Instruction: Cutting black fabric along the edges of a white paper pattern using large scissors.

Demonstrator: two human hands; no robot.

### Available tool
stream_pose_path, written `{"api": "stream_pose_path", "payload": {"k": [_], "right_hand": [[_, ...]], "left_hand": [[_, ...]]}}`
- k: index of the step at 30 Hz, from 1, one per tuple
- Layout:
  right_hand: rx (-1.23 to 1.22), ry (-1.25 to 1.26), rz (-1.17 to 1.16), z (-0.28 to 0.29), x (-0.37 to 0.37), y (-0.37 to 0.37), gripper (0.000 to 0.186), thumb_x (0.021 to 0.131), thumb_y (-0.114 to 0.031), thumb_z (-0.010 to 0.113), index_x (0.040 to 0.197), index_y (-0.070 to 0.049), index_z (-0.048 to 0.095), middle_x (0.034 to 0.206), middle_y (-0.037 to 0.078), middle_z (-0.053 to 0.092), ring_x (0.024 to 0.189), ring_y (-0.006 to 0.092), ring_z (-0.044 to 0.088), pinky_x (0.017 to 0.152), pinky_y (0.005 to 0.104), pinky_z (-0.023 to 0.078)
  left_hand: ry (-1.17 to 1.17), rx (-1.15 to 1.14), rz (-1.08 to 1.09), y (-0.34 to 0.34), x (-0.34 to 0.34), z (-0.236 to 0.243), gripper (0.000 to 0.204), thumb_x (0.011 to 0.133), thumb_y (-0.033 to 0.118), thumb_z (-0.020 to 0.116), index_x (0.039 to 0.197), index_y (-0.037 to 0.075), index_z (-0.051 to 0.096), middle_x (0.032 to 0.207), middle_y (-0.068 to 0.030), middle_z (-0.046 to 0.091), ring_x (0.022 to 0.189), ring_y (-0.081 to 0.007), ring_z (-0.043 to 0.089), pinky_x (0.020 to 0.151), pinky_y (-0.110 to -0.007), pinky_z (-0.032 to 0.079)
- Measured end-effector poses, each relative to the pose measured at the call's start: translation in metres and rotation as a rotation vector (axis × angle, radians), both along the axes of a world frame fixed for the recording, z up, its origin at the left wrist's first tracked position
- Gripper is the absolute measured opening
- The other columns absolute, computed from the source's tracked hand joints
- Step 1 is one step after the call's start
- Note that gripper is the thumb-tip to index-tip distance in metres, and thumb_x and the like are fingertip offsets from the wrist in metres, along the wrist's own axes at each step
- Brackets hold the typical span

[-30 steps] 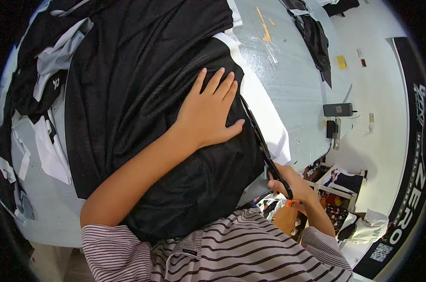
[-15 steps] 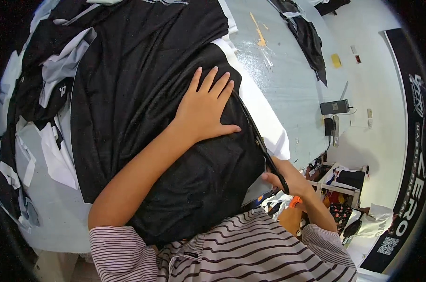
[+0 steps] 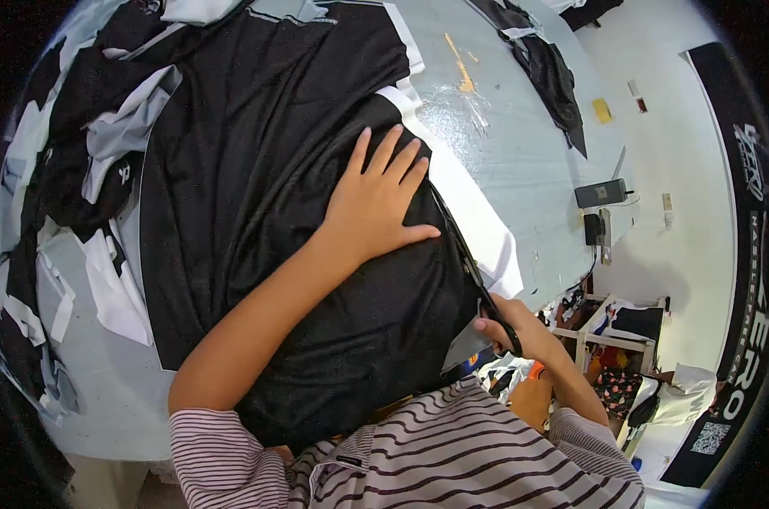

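Observation:
A large piece of black fabric lies across the table, with a white strip along its right edge. My left hand rests flat on the black fabric, fingers spread and holding nothing. My right hand grips black scissors low on the right. The long blades lie along the border between black fabric and white strip, pointing away from me; whether they are open is unclear.
The pale table has crumpled black, white and grey pieces at left and black fabric at top right. A black device sits at the right edge. Beyond are a wooden shelf piled with fabric and a black banner.
The view has shifted slightly, so the fabric and table appear a little lower and further right. My hands and the scissors have moved very little.

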State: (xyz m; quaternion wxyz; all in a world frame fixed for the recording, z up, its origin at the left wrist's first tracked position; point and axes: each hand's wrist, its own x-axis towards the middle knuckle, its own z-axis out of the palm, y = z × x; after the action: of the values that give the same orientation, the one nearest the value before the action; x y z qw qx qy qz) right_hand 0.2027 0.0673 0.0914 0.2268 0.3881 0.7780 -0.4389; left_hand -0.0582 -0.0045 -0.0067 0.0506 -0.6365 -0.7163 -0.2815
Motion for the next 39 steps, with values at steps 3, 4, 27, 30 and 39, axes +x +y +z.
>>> {"api": "stream_pose_path", "payload": {"k": [3, 4, 27, 30, 39], "right_hand": [[0.064, -0.014, 0.087, 0.002, -0.004, 0.003, 0.056, 0.086, -0.05, 0.061, 0.083, 0.005, 0.051, 0.064, 0.019, 0.054, 0.062, 0.0282, 0.056, 0.058, 0.0377, 0.044], [0.066, -0.01, 0.082, 0.004, -0.006, 0.003, 0.056, 0.086, -0.05, 0.061, 0.083, 0.005, 0.051, 0.064, 0.019, 0.054, 0.062, 0.0282, 0.056, 0.058, 0.0377, 0.044], [0.13, -0.051, 0.018, -0.003, -0.022, -0.007, 0.051, 0.086, -0.047, 0.062, 0.091, 0.003, 0.052, 0.059, 0.006, 0.049, 0.053, 0.0143, 0.052, 0.05, 0.0285, 0.042], [0.096, -0.024, 0.01, -0.004, -0.018, -0.009, 0.049, 0.088, -0.046, 0.061, 0.094, 0.003, 0.052, 0.059, 0.005, 0.049, 0.053, 0.0138, 0.052, 0.051, 0.0281, 0.042], [0.065, -0.004, 0.005, 0.0, -0.032, -0.01, 0.053, 0.089, -0.05, 0.056, 0.093, 0.002, 0.052, 0.061, 0.006, 0.049, 0.055, 0.0149, 0.053, 0.052, 0.0278, 0.043]], "left_hand": [[0.015, 0.033, -0.047, 0.001, -0.013, -0.004, 0.089, 0.069, 0.071, 0.058, 0.131, 0.008, 0.051, 0.14, -0.0127, 0.044, 0.137, -0.0314, 0.027, 0.113, -0.054, 0.009], [0.003, 0.038, -0.039, 0.001, -0.015, -0.006, 0.088, 0.069, 0.072, 0.057, 0.131, 0.009, 0.052, 0.14, -0.0124, 0.043, 0.137, -0.0312, 0.027, 0.113, -0.054, 0.009], [0.1, -0.05, 0.071, -0.004, -0.008, -0.007, 0.102, 0.065, 0.081, 0.05, 0.137, 0.008, 0.045, 0.144, -0.0106, 0.039, 0.138, -0.0307, 0.025, 0.107, -0.066, 0.006], [0.085, -0.062, 0.083, -0.004, -0.005, -0.006, 0.103, 0.065, 0.08, 0.051, 0.137, 0.008, 0.044, 0.144, -0.0114, 0.039, 0.138, -0.032, 0.025, 0.106, -0.068, 0.005], [0.078, -0.052, 0.085, -0.004, -0.003, -0.005, 0.098, 0.068, 0.079, 0.05, 0.134, 0.007, 0.048, 0.144, -0.0124, 0.039, 0.137, -0.0344, 0.027, 0.105, -0.069, 0.005]]}}
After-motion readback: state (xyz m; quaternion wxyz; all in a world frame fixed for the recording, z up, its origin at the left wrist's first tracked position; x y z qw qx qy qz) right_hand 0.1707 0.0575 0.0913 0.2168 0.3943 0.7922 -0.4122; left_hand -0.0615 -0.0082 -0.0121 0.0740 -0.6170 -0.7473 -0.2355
